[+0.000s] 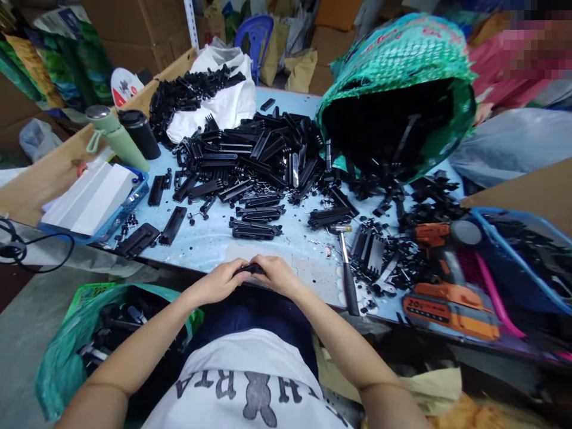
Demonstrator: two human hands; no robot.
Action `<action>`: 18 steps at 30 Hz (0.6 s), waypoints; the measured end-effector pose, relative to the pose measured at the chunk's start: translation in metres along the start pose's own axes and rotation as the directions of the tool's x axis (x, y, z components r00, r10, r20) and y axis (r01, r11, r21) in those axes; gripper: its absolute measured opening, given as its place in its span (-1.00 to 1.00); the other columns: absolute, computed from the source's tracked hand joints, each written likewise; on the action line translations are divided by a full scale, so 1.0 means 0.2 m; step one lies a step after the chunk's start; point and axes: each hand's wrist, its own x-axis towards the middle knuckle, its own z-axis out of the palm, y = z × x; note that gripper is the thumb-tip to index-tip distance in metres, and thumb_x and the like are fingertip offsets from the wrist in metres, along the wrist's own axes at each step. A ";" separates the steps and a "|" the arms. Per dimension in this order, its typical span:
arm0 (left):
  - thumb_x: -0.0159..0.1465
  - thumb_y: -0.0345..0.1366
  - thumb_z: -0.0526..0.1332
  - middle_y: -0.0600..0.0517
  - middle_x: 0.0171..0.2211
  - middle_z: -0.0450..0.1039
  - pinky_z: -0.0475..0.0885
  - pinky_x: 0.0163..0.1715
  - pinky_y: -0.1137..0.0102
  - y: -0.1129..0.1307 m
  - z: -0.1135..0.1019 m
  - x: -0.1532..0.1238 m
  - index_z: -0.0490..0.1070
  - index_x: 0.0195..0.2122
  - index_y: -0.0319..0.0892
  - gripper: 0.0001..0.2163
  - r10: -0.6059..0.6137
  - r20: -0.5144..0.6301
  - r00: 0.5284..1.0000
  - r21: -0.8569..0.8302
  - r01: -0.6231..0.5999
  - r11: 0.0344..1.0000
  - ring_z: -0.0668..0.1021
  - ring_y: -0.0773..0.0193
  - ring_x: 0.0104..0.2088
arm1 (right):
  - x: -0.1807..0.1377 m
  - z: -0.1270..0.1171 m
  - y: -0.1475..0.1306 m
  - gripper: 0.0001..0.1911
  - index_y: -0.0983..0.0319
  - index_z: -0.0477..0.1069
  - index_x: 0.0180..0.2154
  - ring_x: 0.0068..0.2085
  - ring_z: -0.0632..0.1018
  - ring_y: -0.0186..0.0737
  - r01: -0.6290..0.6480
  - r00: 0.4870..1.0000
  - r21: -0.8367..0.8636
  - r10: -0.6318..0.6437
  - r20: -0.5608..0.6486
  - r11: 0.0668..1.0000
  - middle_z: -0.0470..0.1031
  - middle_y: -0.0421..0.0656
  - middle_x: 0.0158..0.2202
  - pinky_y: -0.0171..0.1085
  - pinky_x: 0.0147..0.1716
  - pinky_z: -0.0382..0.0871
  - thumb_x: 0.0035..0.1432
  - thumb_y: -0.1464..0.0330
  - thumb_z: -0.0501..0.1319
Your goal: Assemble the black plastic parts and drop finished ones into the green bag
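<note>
At the table's front edge, my left hand [227,278] and my right hand [273,273] close together around a small black plastic part [251,269]. Fingers cover most of it, so its full shape is hidden. Just beyond the hands lies a short row of black plastic assemblies [255,229]. Behind that row spreads a large heap of long black plastic parts [250,149], mixed with small screws. To the right of my hands rests a hammer [347,268] with a dark handle, beside a pile of black comb-shaped pieces [370,251].
A green woven sack [397,65] lies open at the back right, black parts spilling out. An orange cordless drill [449,304] and blue bin [513,250] stand at right. Bottles [117,137] and a blue basket [96,220] are at left. Below hangs a green bag [62,351]. A person [504,65] is behind the sack.
</note>
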 end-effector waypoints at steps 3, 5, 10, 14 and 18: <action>0.27 -0.15 0.05 0.03 -0.43 0.45 0.37 -0.39 0.40 0.08 0.01 -0.03 0.37 -0.23 -0.17 -0.78 0.043 0.049 0.998 -0.062 -0.040 0.997 0.49 0.25 -0.39 | -0.07 -0.04 -0.03 -0.64 0.23 0.39 -0.24 -0.37 0.48 -0.29 -0.052 0.999 0.048 0.052 0.008 0.997 0.47 -0.14 -0.36 -0.35 -0.49 0.26 0.19 0.07 0.07; 0.27 -0.16 0.07 0.04 -0.46 0.44 0.35 -0.42 0.43 0.11 -0.01 -0.04 0.38 -0.26 -0.17 -0.79 0.087 0.109 0.990 -0.082 -0.079 0.994 0.48 0.27 -0.42 | -0.14 -0.06 -0.05 -0.63 0.27 0.39 -0.25 -0.38 0.47 -0.33 -0.041 0.999 0.058 0.041 0.008 0.997 0.46 -0.16 -0.37 -0.34 -0.44 0.31 0.20 0.09 0.08; 0.27 -0.17 0.07 0.10 -0.59 0.36 0.29 -0.54 0.50 0.19 0.00 -0.04 0.39 -0.33 -0.21 -0.77 0.312 0.350 0.883 -0.252 -0.232 0.940 0.42 0.37 -0.57 | -0.29 -0.12 -0.09 -0.61 0.31 0.38 -0.27 -0.41 0.47 -0.36 -0.120 0.988 0.026 0.122 -0.093 0.992 0.45 -0.19 -0.39 -0.29 -0.40 0.37 0.19 0.09 0.09; 0.30 -0.19 0.04 0.12 -0.62 0.35 0.30 -0.58 0.50 0.22 0.07 0.01 0.40 -0.25 -0.20 -0.77 0.233 0.322 0.917 -0.268 -0.148 0.952 0.40 0.39 -0.62 | -0.47 -0.30 -0.03 -0.64 0.23 0.42 -0.38 -0.41 0.48 -0.25 -0.236 0.933 -0.062 0.208 -0.293 0.970 0.46 -0.18 -0.48 -0.26 -0.48 0.35 0.17 0.08 0.08; 0.30 -0.18 0.03 0.03 -0.43 0.47 0.42 -0.50 0.43 0.21 0.15 0.07 0.29 0.04 -0.15 -0.68 0.157 0.241 0.958 -0.213 -0.106 0.971 0.47 0.34 -0.55 | -0.72 -0.58 0.10 -0.69 0.19 0.43 -0.37 -0.40 0.49 -0.26 -0.268 0.890 -0.158 0.182 -0.417 0.950 0.48 -0.17 -0.43 -0.25 -0.45 0.39 0.21 0.13 0.07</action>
